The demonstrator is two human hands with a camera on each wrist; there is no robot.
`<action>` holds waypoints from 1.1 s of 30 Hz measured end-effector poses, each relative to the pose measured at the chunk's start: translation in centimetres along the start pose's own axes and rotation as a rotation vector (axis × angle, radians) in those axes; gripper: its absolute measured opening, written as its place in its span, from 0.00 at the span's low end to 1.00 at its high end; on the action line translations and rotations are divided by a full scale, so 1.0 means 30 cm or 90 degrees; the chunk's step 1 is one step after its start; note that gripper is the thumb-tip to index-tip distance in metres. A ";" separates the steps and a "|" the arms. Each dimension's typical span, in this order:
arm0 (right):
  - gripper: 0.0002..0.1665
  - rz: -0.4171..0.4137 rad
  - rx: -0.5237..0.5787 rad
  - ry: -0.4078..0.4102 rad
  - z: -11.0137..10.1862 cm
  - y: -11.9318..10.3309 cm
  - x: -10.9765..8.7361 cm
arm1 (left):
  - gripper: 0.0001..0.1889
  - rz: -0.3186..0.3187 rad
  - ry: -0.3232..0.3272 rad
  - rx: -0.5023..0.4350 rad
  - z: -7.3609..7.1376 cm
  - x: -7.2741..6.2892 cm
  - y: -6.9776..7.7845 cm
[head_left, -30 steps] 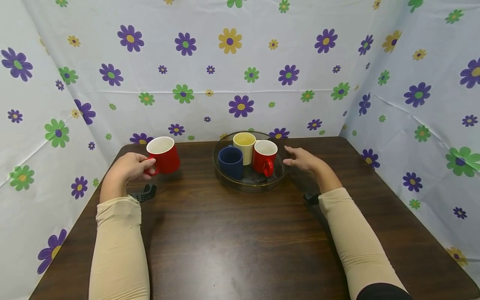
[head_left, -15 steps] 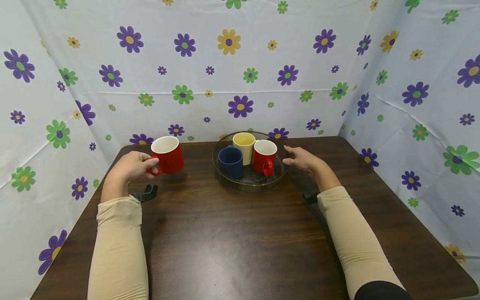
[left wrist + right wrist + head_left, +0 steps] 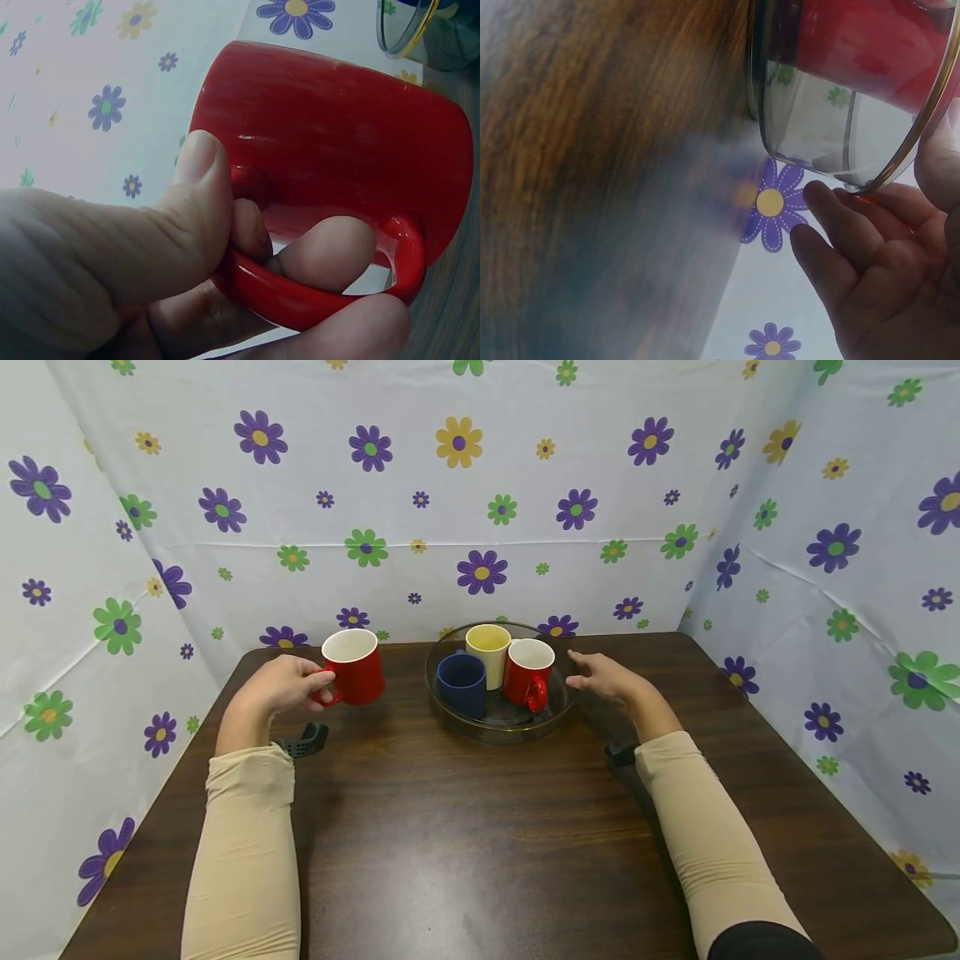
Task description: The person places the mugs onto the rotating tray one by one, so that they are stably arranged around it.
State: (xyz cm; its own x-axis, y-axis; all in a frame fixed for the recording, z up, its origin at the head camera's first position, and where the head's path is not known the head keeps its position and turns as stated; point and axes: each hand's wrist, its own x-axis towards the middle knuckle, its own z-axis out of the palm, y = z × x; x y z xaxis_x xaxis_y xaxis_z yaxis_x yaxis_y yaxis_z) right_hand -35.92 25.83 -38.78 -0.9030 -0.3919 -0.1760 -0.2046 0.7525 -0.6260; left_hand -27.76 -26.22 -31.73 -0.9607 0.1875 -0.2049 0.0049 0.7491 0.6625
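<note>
In the head view my left hand point(image 3: 288, 685) pinches the handle of a red mug point(image 3: 360, 675) with a white inside. Thumb and fingers curl around that handle point(image 3: 289, 300) in the left wrist view. The mug is upright, left of a clear glass bowl point(image 3: 498, 735) with a gold rim. Inside the bowl stand a blue mug point(image 3: 461, 687), a pale yellow mug point(image 3: 495, 668) and a second red mug point(image 3: 525, 681), its handle facing me. My right hand point(image 3: 607, 681) is at the bowl's right rim, its thumb point(image 3: 937, 161) by the rim and its fingers loosely spread outside.
A dark wooden table point(image 3: 465, 835) carries everything. White sheeting point(image 3: 300, 502) with a flower print rises along the back and both sides. Black straps point(image 3: 303, 742) are on both wrists. The bowl stands close to the table's back edge.
My left hand and the red mug have moved right, toward the bowl, rising slightly. The right hand, the bowl and the mugs in it have stayed put.
</note>
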 end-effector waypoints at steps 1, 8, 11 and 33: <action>0.43 0.000 -0.001 0.000 -0.001 0.000 0.000 | 0.18 0.002 -0.002 0.001 0.002 0.003 0.005; 0.44 0.008 -0.015 0.001 -0.003 0.000 0.003 | 0.17 0.015 -0.013 0.003 0.014 0.020 0.031; 0.44 0.011 -0.021 0.002 -0.003 0.002 0.005 | 0.17 0.023 -0.017 0.003 0.017 0.025 0.038; 0.44 0.014 -0.014 0.004 -0.002 0.008 -0.001 | 0.16 0.044 -0.035 -0.010 0.019 0.040 0.101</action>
State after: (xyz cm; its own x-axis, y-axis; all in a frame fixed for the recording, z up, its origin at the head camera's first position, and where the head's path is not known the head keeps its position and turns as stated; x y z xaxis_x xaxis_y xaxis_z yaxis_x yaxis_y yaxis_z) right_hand -35.97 26.06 -38.89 -0.9097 -0.3722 -0.1841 -0.1932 0.7718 -0.6058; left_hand -28.74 -23.37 -30.37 -0.9416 0.2728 -0.1972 0.0658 0.7237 0.6870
